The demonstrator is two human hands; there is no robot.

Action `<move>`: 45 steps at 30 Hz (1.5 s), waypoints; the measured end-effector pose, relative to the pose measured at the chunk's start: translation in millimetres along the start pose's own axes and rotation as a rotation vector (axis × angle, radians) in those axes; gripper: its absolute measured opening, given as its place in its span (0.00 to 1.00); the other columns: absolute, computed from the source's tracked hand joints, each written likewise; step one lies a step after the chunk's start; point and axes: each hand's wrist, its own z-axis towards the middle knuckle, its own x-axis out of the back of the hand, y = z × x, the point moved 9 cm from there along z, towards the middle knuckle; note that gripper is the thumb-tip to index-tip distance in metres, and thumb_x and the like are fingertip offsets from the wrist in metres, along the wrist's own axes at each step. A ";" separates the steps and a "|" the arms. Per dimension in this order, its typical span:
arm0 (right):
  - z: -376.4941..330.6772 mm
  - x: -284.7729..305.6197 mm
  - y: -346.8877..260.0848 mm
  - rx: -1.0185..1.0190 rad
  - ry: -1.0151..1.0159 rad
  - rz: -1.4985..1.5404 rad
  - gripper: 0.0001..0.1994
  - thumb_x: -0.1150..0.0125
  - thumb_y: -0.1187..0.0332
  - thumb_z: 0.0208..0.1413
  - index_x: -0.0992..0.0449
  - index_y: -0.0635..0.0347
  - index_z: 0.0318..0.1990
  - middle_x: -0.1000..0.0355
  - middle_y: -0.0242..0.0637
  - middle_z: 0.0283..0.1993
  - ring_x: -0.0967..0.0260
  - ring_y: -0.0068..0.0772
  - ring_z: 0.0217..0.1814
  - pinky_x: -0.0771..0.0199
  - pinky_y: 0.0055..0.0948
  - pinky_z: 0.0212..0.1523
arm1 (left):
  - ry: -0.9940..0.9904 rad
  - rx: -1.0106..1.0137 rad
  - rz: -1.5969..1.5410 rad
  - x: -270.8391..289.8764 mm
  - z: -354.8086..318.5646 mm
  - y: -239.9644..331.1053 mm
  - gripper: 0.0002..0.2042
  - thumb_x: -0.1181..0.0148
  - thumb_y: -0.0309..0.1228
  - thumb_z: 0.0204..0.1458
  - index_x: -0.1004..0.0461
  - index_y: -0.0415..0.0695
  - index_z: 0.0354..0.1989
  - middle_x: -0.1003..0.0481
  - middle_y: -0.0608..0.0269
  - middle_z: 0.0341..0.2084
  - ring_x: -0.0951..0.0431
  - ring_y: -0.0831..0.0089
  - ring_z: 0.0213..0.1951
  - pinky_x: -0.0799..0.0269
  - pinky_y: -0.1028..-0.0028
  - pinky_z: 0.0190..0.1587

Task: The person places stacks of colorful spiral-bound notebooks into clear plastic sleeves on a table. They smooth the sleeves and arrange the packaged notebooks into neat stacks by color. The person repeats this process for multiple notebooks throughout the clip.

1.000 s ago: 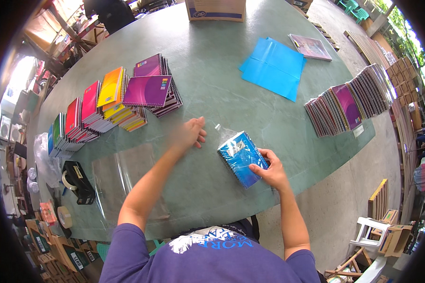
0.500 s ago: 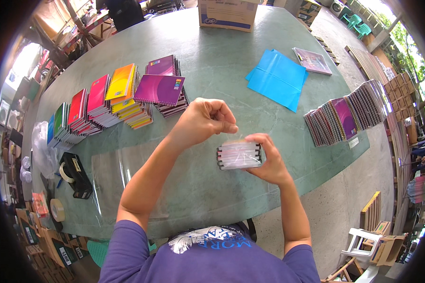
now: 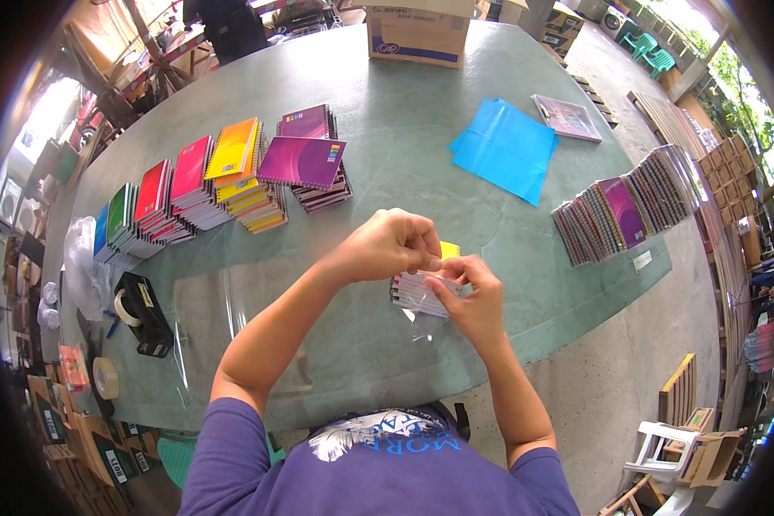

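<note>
A small stack of spiral notebooks (image 3: 414, 295), with a bit of yellow cover showing on top, lies on the table in front of me, with loose clear plastic (image 3: 419, 325) at its near side. Over the stack's top edge my left hand (image 3: 393, 245) is closed, thumb and fingers pinched together. My right hand (image 3: 473, 301) bends over the stack's right side, its thumb and finger also pinched. The fingertips of both hands meet just above the notebooks. Whatever thin thing they pinch is too small and too covered to make out.
Colourful notebook stacks (image 3: 187, 185) line the table's left. A tape dispenser (image 3: 144, 314), a tape roll (image 3: 105, 378) and clear plastic sheets (image 3: 224, 322) lie nearer. Blue sheets (image 3: 503, 155), a plastic-wrapped row of notebooks (image 3: 621, 211) and a cardboard box (image 3: 417, 34) are farther off.
My left hand has come down to the stack. My right hand has shifted from gripping the stack's right side to pinching at its top, and the stack now shows yellow on top.
</note>
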 end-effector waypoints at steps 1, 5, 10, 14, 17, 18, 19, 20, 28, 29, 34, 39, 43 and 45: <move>-4.0 -4.4 4.8 -0.048 -0.022 0.013 0.09 0.36 0.74 0.45 0.24 0.62 0.37 0.26 0.40 0.33 0.28 0.35 0.35 0.28 0.30 0.35 | -0.009 -0.017 0.069 -1.7 -3.6 2.3 0.05 0.35 0.25 0.45 0.25 0.38 0.28 0.24 0.66 0.22 0.29 0.83 0.25 0.32 0.78 0.29; -34.0 -11.7 -2.1 0.054 -0.018 -0.023 0.11 0.39 0.79 0.45 0.26 0.63 0.38 0.27 0.42 0.33 0.26 0.37 0.34 0.26 0.32 0.35 | 0.002 -0.057 0.168 -7.4 -29.7 -14.7 0.06 0.34 0.26 0.44 0.24 0.39 0.28 0.24 0.65 0.20 0.29 0.83 0.24 0.32 0.78 0.29; -72.3 -50.8 26.4 -0.148 -0.128 0.153 0.09 0.38 0.81 0.41 0.26 0.65 0.33 0.27 0.39 0.31 0.27 0.29 0.32 0.27 0.24 0.34 | 0.196 -0.205 0.252 -25.4 -86.0 -64.4 0.19 0.28 0.29 0.37 0.25 0.42 0.41 0.25 0.66 0.27 0.27 0.80 0.30 0.31 0.77 0.33; -91.9 -61.6 13.9 -0.031 -0.090 0.128 0.07 0.39 0.81 0.39 0.26 0.64 0.30 0.30 0.39 0.28 0.30 0.30 0.28 0.29 0.25 0.30 | 0.398 0.146 -0.133 -46.4 -149.7 -137.8 0.32 0.26 0.34 0.35 0.32 0.45 0.52 0.29 0.64 0.39 0.29 0.75 0.35 0.30 0.75 0.37; -99.2 -66.8 1.4 0.033 -0.101 0.064 0.08 0.38 0.80 0.39 0.26 0.63 0.30 0.30 0.39 0.30 0.30 0.35 0.32 0.30 0.29 0.33 | 0.656 0.037 -0.081 -57.1 -173.7 -140.1 0.40 0.26 0.37 0.35 0.40 0.49 0.60 0.36 0.61 0.51 0.30 0.72 0.41 0.30 0.74 0.39; -103.6 -70.1 -4.5 0.084 -0.127 0.006 0.07 0.38 0.80 0.39 0.26 0.63 0.30 0.31 0.39 0.31 0.31 0.37 0.34 0.30 0.31 0.35 | 0.690 -0.033 -0.020 -56.8 -172.0 -125.9 0.37 0.27 0.36 0.36 0.38 0.48 0.58 0.34 0.60 0.49 0.29 0.72 0.40 0.30 0.73 0.39; -107.4 -72.5 -10.3 0.139 -0.152 -0.053 0.07 0.38 0.79 0.39 0.26 0.62 0.30 0.31 0.40 0.32 0.31 0.40 0.36 0.30 0.33 0.36 | 0.725 -0.105 0.043 -52.1 -166.8 -104.9 0.33 0.28 0.35 0.38 0.35 0.46 0.55 0.32 0.60 0.47 0.28 0.72 0.39 0.29 0.73 0.38; -109.4 -72.4 -11.2 0.149 -0.138 -0.060 0.07 0.37 0.79 0.39 0.26 0.62 0.30 0.31 0.40 0.33 0.32 0.40 0.36 0.30 0.34 0.36 | 0.758 -0.176 0.108 -47.0 -165.7 -90.7 0.29 0.29 0.34 0.39 0.32 0.45 0.53 0.30 0.59 0.44 0.27 0.72 0.37 0.29 0.73 0.38; -108.2 -73.2 -33.3 0.324 -0.104 -0.117 0.06 0.34 0.75 0.41 0.24 0.60 0.28 0.30 0.37 0.31 0.33 0.38 0.33 0.33 0.32 0.32 | 0.613 -0.183 -0.007 -44.2 -148.1 -92.0 0.05 0.38 0.23 0.47 0.27 0.37 0.30 0.25 0.61 0.22 0.26 0.75 0.26 0.30 0.76 0.30; -110.0 -72.7 -35.4 0.348 -0.088 -0.132 0.06 0.34 0.75 0.41 0.25 0.60 0.28 0.30 0.37 0.30 0.33 0.38 0.32 0.33 0.33 0.32 | 0.608 -0.189 -0.019 -43.3 -146.1 -90.2 0.05 0.38 0.22 0.47 0.28 0.37 0.30 0.25 0.62 0.22 0.26 0.78 0.25 0.30 0.78 0.30; -112.5 -78.1 -42.4 0.377 -0.087 -0.181 0.07 0.34 0.75 0.41 0.27 0.61 0.28 0.30 0.37 0.30 0.33 0.39 0.32 0.33 0.34 0.32 | 0.437 -0.043 -0.217 -43.9 -126.2 -104.7 0.07 0.38 0.24 0.49 0.31 0.38 0.32 0.28 0.68 0.21 0.30 0.85 0.25 0.34 0.82 0.26; -108.7 -70.7 -44.0 0.300 0.012 -0.201 0.07 0.34 0.75 0.41 0.28 0.61 0.28 0.30 0.37 0.30 0.32 0.40 0.32 0.32 0.35 0.32 | 0.334 0.000 -0.436 -47.2 -114.8 -113.5 0.08 0.37 0.26 0.50 0.32 0.40 0.32 0.30 0.71 0.21 0.32 0.86 0.23 0.37 0.83 0.23; -110.1 -73.3 -31.4 0.238 0.032 -0.231 0.07 0.35 0.76 0.41 0.28 0.61 0.28 0.30 0.38 0.29 0.32 0.41 0.31 0.31 0.35 0.31 | 0.246 0.001 -0.514 -52.8 -108.0 -115.7 0.08 0.37 0.26 0.50 0.32 0.40 0.31 0.31 0.71 0.21 0.33 0.87 0.23 0.38 0.84 0.23; -110.6 -68.7 -26.2 0.172 0.065 -0.219 0.07 0.35 0.77 0.41 0.28 0.61 0.28 0.30 0.38 0.29 0.31 0.41 0.30 0.30 0.35 0.30 | 0.235 -0.005 -0.528 -51.8 -104.8 -120.0 0.08 0.38 0.26 0.50 0.32 0.40 0.31 0.31 0.71 0.21 0.33 0.86 0.23 0.38 0.84 0.24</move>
